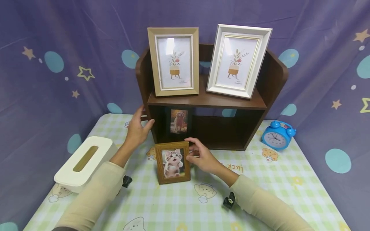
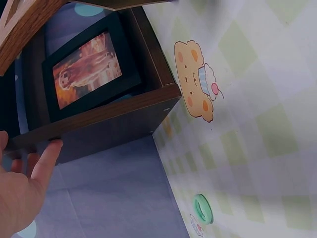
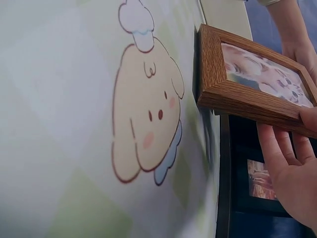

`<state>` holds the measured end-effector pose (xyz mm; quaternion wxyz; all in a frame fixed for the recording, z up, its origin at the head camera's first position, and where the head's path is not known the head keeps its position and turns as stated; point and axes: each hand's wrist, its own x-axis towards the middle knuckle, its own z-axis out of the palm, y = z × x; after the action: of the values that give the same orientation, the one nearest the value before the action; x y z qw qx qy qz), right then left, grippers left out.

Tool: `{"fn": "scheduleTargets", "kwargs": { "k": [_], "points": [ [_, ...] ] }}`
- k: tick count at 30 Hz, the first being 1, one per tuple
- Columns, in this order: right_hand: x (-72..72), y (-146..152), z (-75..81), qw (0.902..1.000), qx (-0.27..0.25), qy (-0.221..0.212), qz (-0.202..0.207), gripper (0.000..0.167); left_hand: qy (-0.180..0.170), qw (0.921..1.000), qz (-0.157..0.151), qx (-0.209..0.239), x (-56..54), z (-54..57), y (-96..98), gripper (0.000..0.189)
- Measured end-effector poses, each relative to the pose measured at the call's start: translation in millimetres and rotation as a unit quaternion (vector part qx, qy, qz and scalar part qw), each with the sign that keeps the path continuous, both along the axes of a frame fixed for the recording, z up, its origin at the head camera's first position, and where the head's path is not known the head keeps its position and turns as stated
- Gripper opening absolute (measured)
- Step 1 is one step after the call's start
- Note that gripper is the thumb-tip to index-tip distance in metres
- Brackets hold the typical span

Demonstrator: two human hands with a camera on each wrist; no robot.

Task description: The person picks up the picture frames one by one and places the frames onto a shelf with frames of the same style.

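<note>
Head view, nearest first: above the checked tablecloth, in front of the shelf unit, the cat-photo frame is held near upright. My right hand pinches its right edge, thumb on the face, fingers behind; I cannot tell whether its base touches the cloth. My left hand rests against the unit's left side, fingers extended, gripping nothing. Beyond, the dog-photo frame stands in the left part of the lower compartment; the beige frame and white frame stand above. Step in hand, by my judgement: positioning the cat-photo frame for the lower compartment. Next move calls for a secure pinch, base clearance over the front edge, and no contact with the dog-photo frame.
</note>
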<state>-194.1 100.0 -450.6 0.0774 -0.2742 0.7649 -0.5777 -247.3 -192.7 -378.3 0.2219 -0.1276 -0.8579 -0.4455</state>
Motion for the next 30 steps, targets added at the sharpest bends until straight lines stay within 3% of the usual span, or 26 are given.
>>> {"fn": "scheduleTargets", "kwargs": {
  "k": [10, 16, 24, 30],
  "points": [
    [-1.2, 8, 2.7, 0.9995, -0.027, -0.018, -0.005, 0.062, -0.002, 0.9999, -0.011, 0.005, -1.8, -4.3, 1.4, 0.068],
    [-7.3, 26, 17.7, 0.9983, -0.049, -0.021, -0.022, 0.064, -0.004, 0.9999, 0.005, -0.009, -0.4, -4.5, 0.5, 0.068],
    [-25.4, 55, 43.3, 0.9957, -0.066, -0.02, -0.062, 0.066, 0.004, 1.0, 0.0, -0.003, -1.1, -3.0, -0.9, 0.069],
    [-47.3, 80, 56.6, 0.9904, -0.076, -0.024, -0.113, 0.068, 0.007, 1.0, -0.004, 0.001, -2.0, -2.7, -1.2, 0.068]
  ]
}}
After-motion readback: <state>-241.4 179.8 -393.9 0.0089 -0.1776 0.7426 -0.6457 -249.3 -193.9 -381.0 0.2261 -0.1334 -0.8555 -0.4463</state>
